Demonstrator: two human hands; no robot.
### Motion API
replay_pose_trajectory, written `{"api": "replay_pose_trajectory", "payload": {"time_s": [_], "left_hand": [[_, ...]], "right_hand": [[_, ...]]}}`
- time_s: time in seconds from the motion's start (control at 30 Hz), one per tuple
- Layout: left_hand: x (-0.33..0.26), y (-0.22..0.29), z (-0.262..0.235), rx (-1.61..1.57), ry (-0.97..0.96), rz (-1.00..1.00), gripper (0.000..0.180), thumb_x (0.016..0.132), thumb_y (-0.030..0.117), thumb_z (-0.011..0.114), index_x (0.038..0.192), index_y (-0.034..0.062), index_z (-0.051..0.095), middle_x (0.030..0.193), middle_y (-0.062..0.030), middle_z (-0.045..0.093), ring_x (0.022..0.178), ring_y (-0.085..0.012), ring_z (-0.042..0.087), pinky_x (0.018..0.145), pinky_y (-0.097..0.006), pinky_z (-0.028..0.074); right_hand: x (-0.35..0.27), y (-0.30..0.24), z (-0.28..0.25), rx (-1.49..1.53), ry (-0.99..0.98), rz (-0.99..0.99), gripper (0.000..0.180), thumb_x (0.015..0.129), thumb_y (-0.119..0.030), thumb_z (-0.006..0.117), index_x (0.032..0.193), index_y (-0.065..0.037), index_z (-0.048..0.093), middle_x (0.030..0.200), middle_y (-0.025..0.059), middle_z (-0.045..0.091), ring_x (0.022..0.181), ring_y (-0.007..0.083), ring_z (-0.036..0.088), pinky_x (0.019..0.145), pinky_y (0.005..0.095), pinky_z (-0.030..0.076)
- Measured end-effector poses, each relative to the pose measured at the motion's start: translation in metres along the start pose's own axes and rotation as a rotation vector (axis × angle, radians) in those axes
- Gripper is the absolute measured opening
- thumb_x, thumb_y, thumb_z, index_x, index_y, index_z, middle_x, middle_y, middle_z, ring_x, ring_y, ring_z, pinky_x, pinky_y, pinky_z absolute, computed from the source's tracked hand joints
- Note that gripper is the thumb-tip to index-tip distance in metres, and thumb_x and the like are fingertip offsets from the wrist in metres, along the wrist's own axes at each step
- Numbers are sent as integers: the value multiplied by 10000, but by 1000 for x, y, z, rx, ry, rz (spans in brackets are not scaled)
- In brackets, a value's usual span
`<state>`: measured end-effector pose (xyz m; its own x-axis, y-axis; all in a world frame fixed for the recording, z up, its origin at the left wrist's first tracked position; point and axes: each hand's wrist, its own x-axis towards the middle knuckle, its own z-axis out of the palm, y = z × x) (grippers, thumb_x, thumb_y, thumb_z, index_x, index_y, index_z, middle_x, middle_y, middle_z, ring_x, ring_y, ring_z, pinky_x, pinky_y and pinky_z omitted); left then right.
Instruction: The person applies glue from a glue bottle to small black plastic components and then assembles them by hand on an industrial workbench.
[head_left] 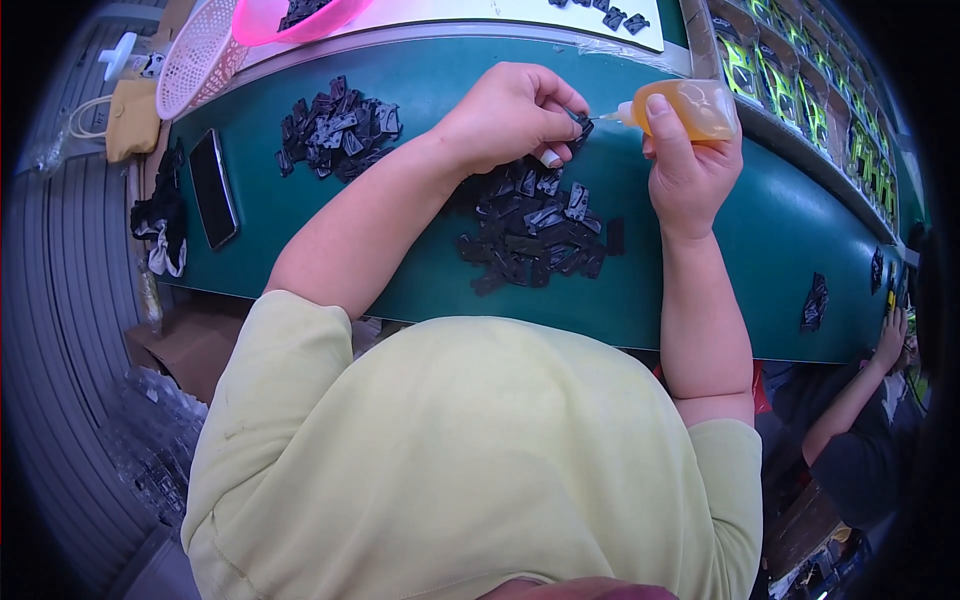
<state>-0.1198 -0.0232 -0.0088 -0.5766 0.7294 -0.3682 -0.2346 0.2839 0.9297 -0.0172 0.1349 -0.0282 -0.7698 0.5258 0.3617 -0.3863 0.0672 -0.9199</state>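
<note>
The left hand (510, 115) is curled almost shut, its fingertips pinching a small black part (583, 126) above the green belt (700, 270); the part is dark, flat and angular, mostly hidden by the fingers, so its full shape cannot be told. The right hand (685, 165) is wrapped round a bottle (690, 108), thumb pressed along its side; the bottle is soft, translucent and filled with amber liquid, lying nearly level, its thin pale nozzle pointing left and meeting the part. Both hands hang over the far half of the belt, just beyond a pile (540, 225) of like black parts that spreads between the forearms; a second pile (335, 125) lies well to the left, near a dark phone (213, 187) lying flat on the belt. At the belt's far left corner sit a pale mesh basket (195, 55) and a pink bowl (290, 20) holding more black pieces; a lone part (815, 303) lies on the belt to the right; another person's hand (890, 335) reaches the belt's right end.
</note>
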Motion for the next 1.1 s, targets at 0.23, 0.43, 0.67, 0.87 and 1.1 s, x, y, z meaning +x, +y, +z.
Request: {"api": "replay_pose_trajectory", "payload": {"time_s": [0.23,0.43,0.67,0.87,1.1], "left_hand": [[2,-2,-1,-25,1,0,226,806,30,646,1014,-45,600,794,-71,640,630,-114,640,568,-201,519],[1,-1,0,-27,3,-1,224,804,30,648,1010,-44,602,791,-68,638,627,-113,638,564,-202,517],[0,-2,-2,-22,-9,7,208,810,51,650,998,-29,616,797,-70,650,620,-113,639,556,-202,509],[1,-1,-4,-45,32,-26,192,815,72,649,985,-17,627,802,-75,656,620,-115,643,555,-202,507],[2,-1,-4,-55,35,-27,197,815,77,653,986,-16,628,802,-76,655,626,-119,647,561,-204,512]], "right_hand": [[-1,1,0,-61,-27,-22,305,829,-103,695,1068,-20,525,933,56,620,789,98,611,651,211,505],[-1,1,0,-73,-30,-27,301,825,-86,693,1063,-12,523,936,54,621,789,93,606,649,208,498],[1,2,0,-59,9,-37,245,829,-87,684,1022,-13,551,896,53,623,719,85,596,597,203,486],[3,-8,-3,166,23,67,168,826,-110,677,935,-18,588,770,44,620,555,54,529,475,181,411],[-4,-4,1,83,-74,91,253,811,-123,705,996,-23,565,825,41,629,604,59,558,507,177,439]]}}
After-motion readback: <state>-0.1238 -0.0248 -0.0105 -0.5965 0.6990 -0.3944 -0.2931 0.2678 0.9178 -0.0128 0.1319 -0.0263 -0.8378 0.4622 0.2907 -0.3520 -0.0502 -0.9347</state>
